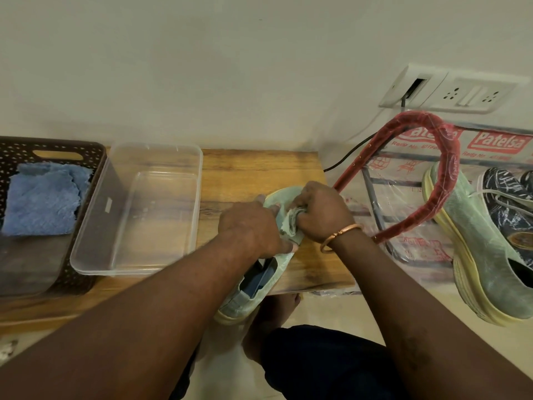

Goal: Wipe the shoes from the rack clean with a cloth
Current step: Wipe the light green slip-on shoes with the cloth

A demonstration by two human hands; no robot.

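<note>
Cream wall (202, 67) is seen behind a wooden worktop (259, 168); a pale green shoe (259, 295) is held on it by the left grip (251, 226), fingers curled over the upper; a bunched cloth (290, 223) is clenched in the right grip (323, 209) and pressed on the shoe's toe, just beside the left grip; left of both grips a clear tub (161, 157) and a brown basket (57, 145) are set; right of them a second green shoe (484, 255) lies by the plastic-wrapped rack (375, 197).
</note>
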